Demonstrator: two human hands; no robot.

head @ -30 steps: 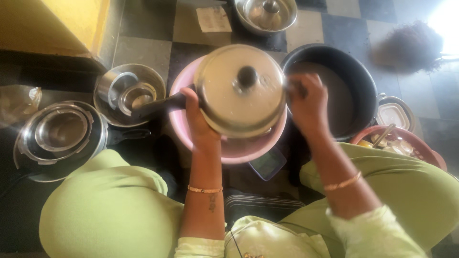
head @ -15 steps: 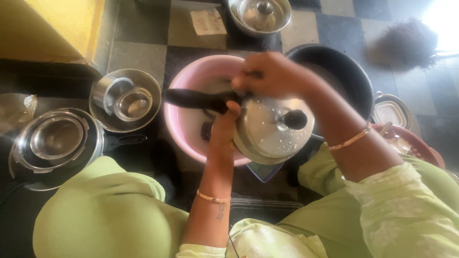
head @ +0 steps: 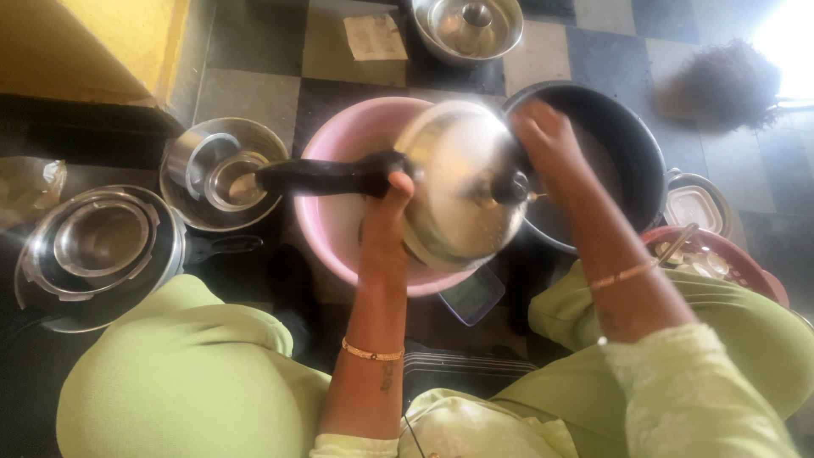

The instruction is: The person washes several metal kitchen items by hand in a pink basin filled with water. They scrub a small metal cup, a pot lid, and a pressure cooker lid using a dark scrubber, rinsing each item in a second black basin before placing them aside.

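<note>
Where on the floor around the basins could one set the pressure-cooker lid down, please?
Bare tiles show between the yellow block and the paper sheet, and beyond the dark basin beside the scrub pile. Left of the pink basin steel bowls and a pot crowd together; the red basket fills the right.

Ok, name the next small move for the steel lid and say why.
Probably keep rubbing around the lid's rim: the left hand grips the black handle, tilting the steel lid over the pink basin, while the right hand rests on its far edge.
</note>
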